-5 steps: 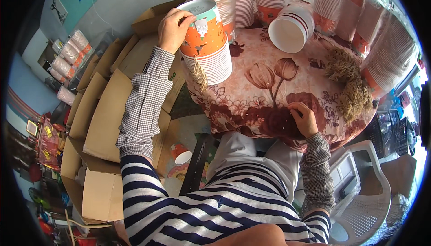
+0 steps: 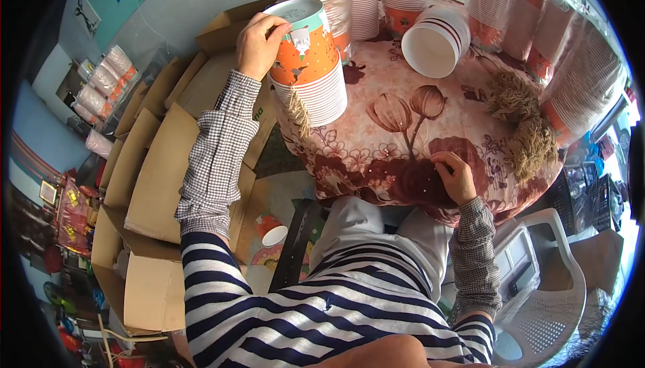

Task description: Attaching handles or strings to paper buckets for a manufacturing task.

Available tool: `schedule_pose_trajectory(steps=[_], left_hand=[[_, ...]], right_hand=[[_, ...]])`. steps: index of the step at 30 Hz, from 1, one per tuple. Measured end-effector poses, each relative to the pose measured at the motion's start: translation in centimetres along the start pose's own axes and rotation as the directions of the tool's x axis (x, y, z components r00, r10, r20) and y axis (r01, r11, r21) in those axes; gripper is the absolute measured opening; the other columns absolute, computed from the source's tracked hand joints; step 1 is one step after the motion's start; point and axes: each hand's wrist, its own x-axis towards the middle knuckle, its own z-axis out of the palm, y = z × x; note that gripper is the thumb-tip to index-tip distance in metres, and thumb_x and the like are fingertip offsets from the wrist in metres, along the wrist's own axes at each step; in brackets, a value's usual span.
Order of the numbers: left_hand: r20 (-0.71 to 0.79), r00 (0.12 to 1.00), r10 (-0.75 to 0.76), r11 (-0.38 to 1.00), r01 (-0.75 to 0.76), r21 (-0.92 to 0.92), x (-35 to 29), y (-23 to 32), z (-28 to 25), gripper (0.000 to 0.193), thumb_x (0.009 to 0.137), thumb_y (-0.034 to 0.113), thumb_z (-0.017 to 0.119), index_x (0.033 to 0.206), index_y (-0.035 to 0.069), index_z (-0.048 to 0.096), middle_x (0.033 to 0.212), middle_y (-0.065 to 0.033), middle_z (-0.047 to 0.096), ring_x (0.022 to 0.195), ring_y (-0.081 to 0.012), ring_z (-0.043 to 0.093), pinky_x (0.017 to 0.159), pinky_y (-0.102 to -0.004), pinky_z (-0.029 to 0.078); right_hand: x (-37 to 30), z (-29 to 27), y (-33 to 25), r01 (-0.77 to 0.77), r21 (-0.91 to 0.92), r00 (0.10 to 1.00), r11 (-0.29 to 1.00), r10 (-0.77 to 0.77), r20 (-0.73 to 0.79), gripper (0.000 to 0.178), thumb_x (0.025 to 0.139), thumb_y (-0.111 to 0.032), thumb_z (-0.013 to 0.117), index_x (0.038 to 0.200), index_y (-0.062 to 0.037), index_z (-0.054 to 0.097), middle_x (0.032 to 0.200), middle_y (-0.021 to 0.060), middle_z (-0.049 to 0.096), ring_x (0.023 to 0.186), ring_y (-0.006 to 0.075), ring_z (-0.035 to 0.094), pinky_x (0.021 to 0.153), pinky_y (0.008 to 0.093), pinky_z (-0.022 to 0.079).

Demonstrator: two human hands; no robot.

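Note:
My left hand [image 2: 261, 45] grips the top edge of a tall stack of nested paper cups [image 2: 306, 65], fingers bent over its rim. The stack stands upside down at the table's left edge; its top cup is orange with a pale green band and small printed figures. My right hand [image 2: 458, 178] is closed, fingers curled, low over the dark flower print of the tablecloth [image 2: 376, 109]. Anything inside those fingers is hidden. Farther back, a few nested white paper cups [image 2: 433, 45] lie on their side, mouths toward me.
Plastic-wrapped cup stacks [image 2: 494, 8] line the table's back and right. Bundles of tan twine [image 2: 531, 146] lie at the right; a short bunch [image 2: 299, 112] hangs beside the left stack. Open cardboard boxes [image 2: 161, 173] stand left. One cup [image 2: 272, 232] lies on the floor. A white plastic chair [image 2: 571, 260] stands right.

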Motion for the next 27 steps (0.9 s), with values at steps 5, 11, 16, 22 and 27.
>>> schedule_pose_trajectory(steps=[5, 11, 16, 22, 27], left_hand=[[-0.261, 0.965, -0.009, 0.983, -0.039, -0.178, -2.2, 0.5, 0.8, 0.016, 0.084, 0.005, 0.066, 0.100, 0.005, 0.064, 0.096, -0.0070, 0.059, 0.075, -0.0166, 0.060, 0.064, -0.0266, 0.049], [-0.085, 0.985, -0.149, 0.982, 0.137, -0.126, -11.1, -0.5, 3.5, 0.035, 0.073, 0.017, 0.080, 0.094, 0.004, 0.055, 0.087, -0.0039, 0.053, 0.068, -0.0134, 0.049, 0.061, -0.0277, 0.045], [-0.162, 0.900, -0.405, 0.902, 0.365, -0.232, -13.9, -3.6, 5.4, 0.023, 0.081, 0.018, 0.074, 0.084, 0.003, 0.056, 0.073, 0.0012, 0.054, 0.060, -0.0072, 0.045, 0.054, -0.0239, 0.039], [0.136, 0.691, -0.710, 0.557, 0.669, -0.492, -20.9, -3.5, 7.3, 0.020, 0.090, 0.020, 0.065, 0.084, 0.002, 0.058, 0.068, 0.0047, 0.049, 0.060, -0.0029, 0.043, 0.052, -0.0195, 0.036], [-0.162, 0.845, -0.510, 0.736, 0.331, -0.591, -18.4, -2.4, 5.8, 0.014, 0.093, 0.009, 0.059, 0.104, 0.001, 0.054, 0.093, -0.0015, 0.057, 0.080, -0.0067, 0.053, 0.071, -0.0200, 0.044]], right_hand=[[-0.1, -0.1, 0.0, -0.018, -0.001, 1.000, 1.000, 0.018, 0.006, 0.016, 0.081, -0.002, 0.059, 0.096, 0.0016, 0.064, 0.098, 0.0150, 0.065, 0.093, 0.0293, 0.063, 0.083, 0.0325, 0.049], [-0.1, -0.2, 0.4, -0.015, 0.009, 1.000, 1.000, 0.015, 0.013, 0.016, 0.082, -0.003, 0.059, 0.097, 0.0012, 0.063, 0.099, 0.0143, 0.064, 0.094, 0.0284, 0.063, 0.083, 0.0315, 0.048], [0.0, -0.2, -0.3, -0.015, 0.021, 1.000, 1.000, 0.014, 0.026, 0.016, 0.082, -0.003, 0.059, 0.097, 0.0012, 0.063, 0.099, 0.0137, 0.064, 0.093, 0.0266, 0.063, 0.082, 0.0312, 0.049], [0.0, -0.2, 0.4, 0.016, 0.013, 1.000, 1.000, -0.017, 0.013, 0.015, 0.083, -0.002, 0.059, 0.097, 0.0012, 0.063, 0.099, 0.0138, 0.064, 0.093, 0.0257, 0.063, 0.082, 0.0313, 0.049], [-0.2, -0.3, 0.2, 0.000, 0.012, 1.000, 1.000, 0.000, 0.014, 0.015, 0.082, -0.002, 0.058, 0.096, 0.0016, 0.063, 0.098, 0.0144, 0.064, 0.093, 0.0272, 0.063, 0.082, 0.0313, 0.049]])
